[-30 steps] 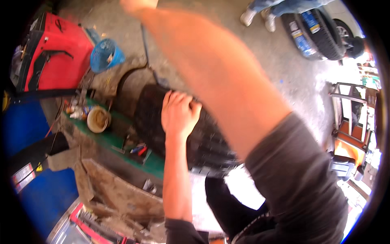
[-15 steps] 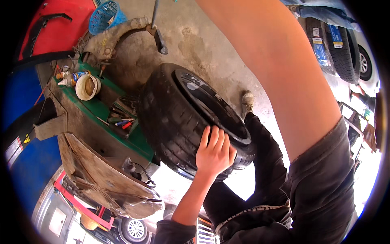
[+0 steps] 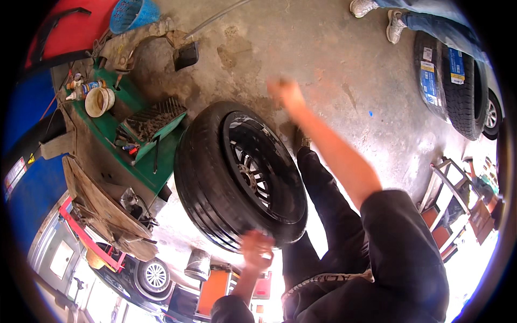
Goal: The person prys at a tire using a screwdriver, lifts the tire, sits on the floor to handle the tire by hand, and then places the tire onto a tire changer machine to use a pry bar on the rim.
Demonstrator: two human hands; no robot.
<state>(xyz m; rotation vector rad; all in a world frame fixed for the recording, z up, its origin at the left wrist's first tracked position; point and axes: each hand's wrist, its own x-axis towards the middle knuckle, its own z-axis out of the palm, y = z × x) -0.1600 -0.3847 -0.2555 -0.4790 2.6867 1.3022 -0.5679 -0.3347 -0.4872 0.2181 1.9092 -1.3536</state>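
A black car tyre (image 3: 202,177) on its wheel stands on the floor in front of my legs, leaning so the rim's open side faces right. Dark spokes (image 3: 253,177) show inside it. My left hand (image 3: 257,250) is at the tyre's near lower edge, smeared by motion; whether it touches the rubber is unclear. My right hand (image 3: 285,97) is up beyond the tyre's far right side, over the concrete floor and apart from the wheel. Its fingers are blurred too, and I make out nothing held in it.
Left of the tyre stands a green machine base (image 3: 99,121) carrying a dirty white bucket (image 3: 99,102), bottles and a tray (image 3: 156,118). A black-ended arm (image 3: 186,56) lies beyond. Wrapped tyres (image 3: 466,102) stand far right, near another person's shoes (image 3: 396,27). A metal can (image 3: 198,264) sits near left.
My right arm has drawn back from beyond the upper edge, bringing its hand into view. My left hand has slid lower on the tyre. The wheel has turned, showing its spokes; the view has shifted.
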